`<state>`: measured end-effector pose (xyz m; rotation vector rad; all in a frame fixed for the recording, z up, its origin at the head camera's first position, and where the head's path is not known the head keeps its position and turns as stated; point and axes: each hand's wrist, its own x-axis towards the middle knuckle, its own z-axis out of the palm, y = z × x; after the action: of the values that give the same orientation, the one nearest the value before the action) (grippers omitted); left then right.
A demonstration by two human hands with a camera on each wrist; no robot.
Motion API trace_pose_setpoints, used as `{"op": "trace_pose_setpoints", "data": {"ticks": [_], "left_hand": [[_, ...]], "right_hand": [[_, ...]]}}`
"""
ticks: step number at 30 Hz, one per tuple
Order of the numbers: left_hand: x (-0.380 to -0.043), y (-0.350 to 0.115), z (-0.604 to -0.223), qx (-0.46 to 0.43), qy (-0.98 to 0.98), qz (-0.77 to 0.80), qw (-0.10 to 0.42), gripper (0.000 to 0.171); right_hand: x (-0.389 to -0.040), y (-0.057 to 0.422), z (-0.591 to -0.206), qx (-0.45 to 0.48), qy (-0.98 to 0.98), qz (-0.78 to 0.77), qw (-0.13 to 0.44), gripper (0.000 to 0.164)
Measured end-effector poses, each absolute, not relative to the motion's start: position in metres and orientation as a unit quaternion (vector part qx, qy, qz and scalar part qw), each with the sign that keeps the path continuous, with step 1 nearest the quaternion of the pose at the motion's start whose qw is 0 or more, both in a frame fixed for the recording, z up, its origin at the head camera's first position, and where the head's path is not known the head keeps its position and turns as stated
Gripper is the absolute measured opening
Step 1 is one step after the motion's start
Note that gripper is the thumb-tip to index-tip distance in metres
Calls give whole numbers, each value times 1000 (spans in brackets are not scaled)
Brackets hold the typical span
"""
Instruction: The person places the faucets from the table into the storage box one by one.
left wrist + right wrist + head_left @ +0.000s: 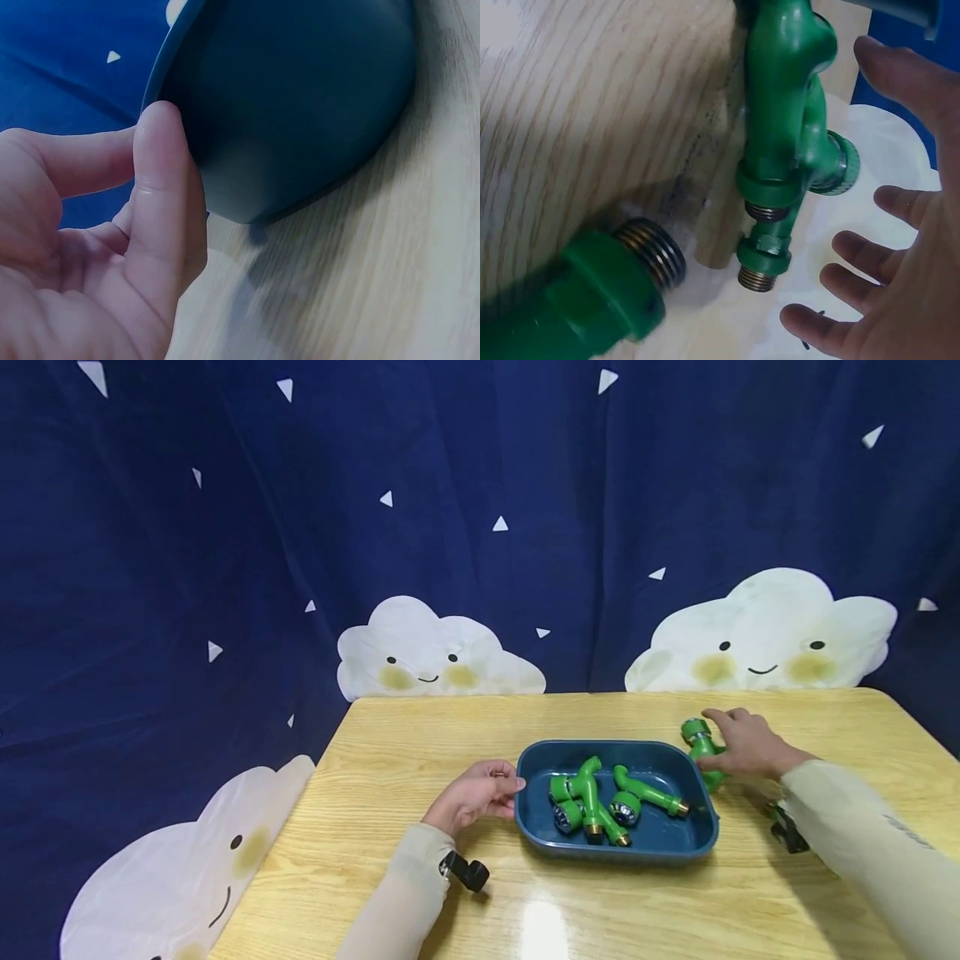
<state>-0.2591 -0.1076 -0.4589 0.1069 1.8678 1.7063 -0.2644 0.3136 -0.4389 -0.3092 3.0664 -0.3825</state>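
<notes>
A dark blue plastic basin (645,853) sits on the wooden table, with several green taps (589,793) lying inside it. My left hand (480,793) pinches the basin's left rim, thumb against the wall, as the left wrist view shows. To the right of the basin, my right hand (750,745) hovers beside green taps (701,742) with its fingers spread. In the right wrist view two taps (776,112) overlap near those fingers, their threaded brass-coloured ends showing. Another tap (600,300) lies closer to that camera. My right hand partly hides the taps in the head view.
The light wooden table (420,727) reaches back to a dark blue curtain (450,468) with white triangles and smiling clouds. Black wrist devices (471,874) are strapped to both sleeves. The basin's raised walls stand between my hands.
</notes>
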Motion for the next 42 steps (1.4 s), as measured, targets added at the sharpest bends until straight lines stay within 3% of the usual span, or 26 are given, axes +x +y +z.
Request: {"op": "trace_pose_setpoints", "data": {"ticks": [5, 17, 36, 42], "left_hand": [[-260, -106, -456, 39, 703, 643, 302, 10], [-262, -109, -459, 45, 699, 645, 305, 11], [-263, -110, -458, 46, 697, 649, 303, 11], [-261, -108, -460, 43, 694, 649, 309, 12]], "right_hand": [[-267, 313, -442, -89, 987, -127, 36, 92], [-273, 309, -441, -80, 985, -131, 82, 81], [-291, 324, -442, -87, 985, -115, 91, 94], [-291, 327, -442, -90, 982, -117, 120, 99]]}}
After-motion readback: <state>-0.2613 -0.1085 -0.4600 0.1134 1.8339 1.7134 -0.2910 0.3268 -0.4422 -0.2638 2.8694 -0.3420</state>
